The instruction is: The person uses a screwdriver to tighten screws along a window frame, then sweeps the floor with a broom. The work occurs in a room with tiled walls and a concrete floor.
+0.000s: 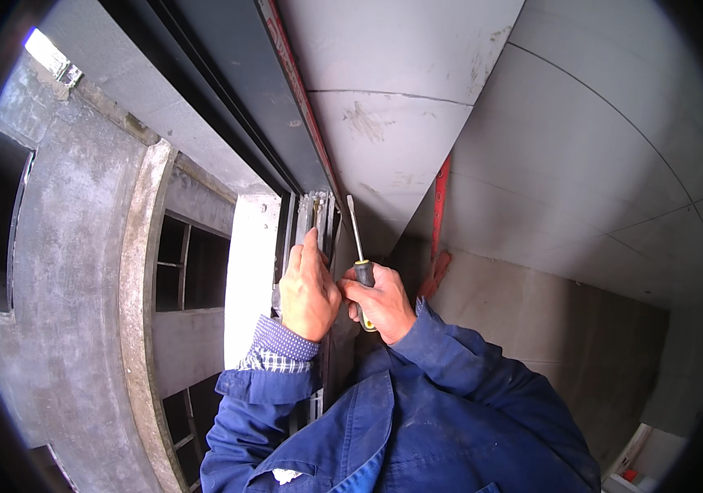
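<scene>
From the head camera I saw my left hand (309, 289) pressed flat against the metal frame (316, 215), fingers stretched up along its channel and gripping nothing, seemingly to steady the work. Just to its right, touching it at the thumb, my right hand (382, 301) was clamped around the handle of a screwdriver (359, 251), blade pointing up past the knuckles and close beside the frame, held upright probably to keep the tip ready. Above the grip ran a dark rail (228, 90); pale wall panels (532, 164) lay to the right. I saw no containers.
</scene>
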Available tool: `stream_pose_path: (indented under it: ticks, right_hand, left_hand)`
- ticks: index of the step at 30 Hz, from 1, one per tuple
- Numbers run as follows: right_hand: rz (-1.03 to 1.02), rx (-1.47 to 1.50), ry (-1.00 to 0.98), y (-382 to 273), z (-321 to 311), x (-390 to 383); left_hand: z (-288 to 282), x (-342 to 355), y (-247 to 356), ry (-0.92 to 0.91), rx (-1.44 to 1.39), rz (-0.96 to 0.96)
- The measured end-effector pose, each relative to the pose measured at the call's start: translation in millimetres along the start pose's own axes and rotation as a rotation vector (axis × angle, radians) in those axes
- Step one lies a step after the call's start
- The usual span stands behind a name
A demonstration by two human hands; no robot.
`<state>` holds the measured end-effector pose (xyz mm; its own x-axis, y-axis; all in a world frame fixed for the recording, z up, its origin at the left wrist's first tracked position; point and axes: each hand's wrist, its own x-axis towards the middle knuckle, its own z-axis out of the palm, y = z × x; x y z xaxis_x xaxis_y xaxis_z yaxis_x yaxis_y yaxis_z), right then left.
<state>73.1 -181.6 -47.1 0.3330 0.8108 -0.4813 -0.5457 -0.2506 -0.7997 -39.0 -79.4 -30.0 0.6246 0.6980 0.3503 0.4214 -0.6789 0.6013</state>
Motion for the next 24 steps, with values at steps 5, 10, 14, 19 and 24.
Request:
stream_pose_path:
  ticks: [5, 10, 14, 19, 24]
  right_hand:
    - [-0.029, -0.035, 0.017, -2.6, -1.5, -0.2]
    - [-0.142, -0.046, 0.066, -2.6, -4.6, -6.0]
    - [-0.088, -0.008, 0.091, -6.1, -4.2, -9.6]
    - [-0.083, -0.019, 0.038, 7.9, -6.1, -6.5]
    - [-0.095, -0.112, -0.004, 7.8, -6.2, -5.7]
  left_hand:
    - [-1.5, -11.1, 9.6, -0.025, -0.042, 0.021]
    - [-18.2, -36.4, 24.7, -0.205, -0.135, 0.133]
    - [-34.5, -26.9, 26.5, -0.052, -0.131, 0.002]
    - [-26.4, -26.7, 5.6, 0.021, 0.018, -0.019]
    - [-24.4, -27.5, 8.1, -0.062, 0.141, -0.044]
